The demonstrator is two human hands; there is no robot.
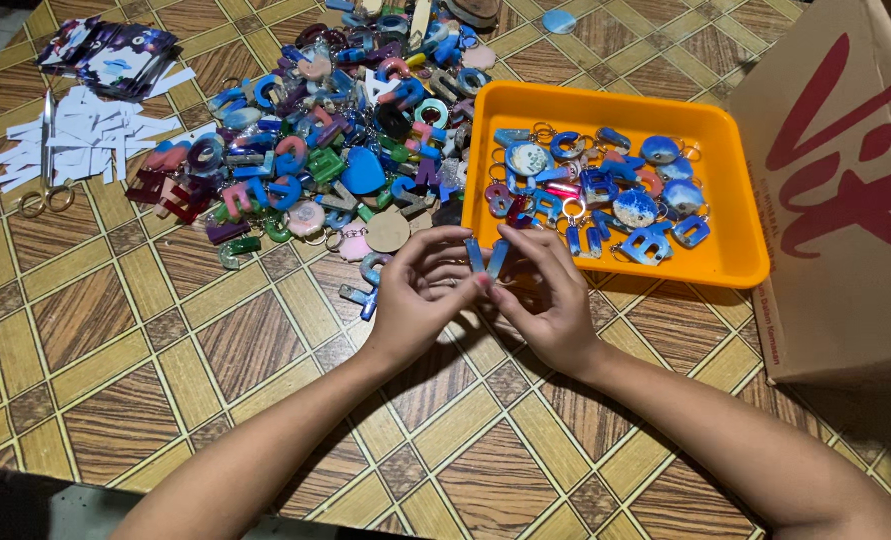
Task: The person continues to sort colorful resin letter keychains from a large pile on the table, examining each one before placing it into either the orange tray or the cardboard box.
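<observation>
My left hand (417, 295) and my right hand (550, 295) meet at the middle of the table, fingertips pinched together on a small blue V-shaped letter charm (486, 256) held upright between them. Just behind my right hand stands an orange plastic tray (735, 262) holding several blue resin letters and round charms with key rings. Behind my left hand spreads a large heap of coloured resin letters and charms (335, 140). Two loose grey-blue letters (365, 282) lie on the table next to my left hand.
Scissors (47, 170) lie on a pile of white paper slips (85, 140) at the far left, with dark printed cards (115, 50) behind them. A cardboard box (845, 190) stands at the right edge. The table has a brown diamond-patterned cover (165, 350).
</observation>
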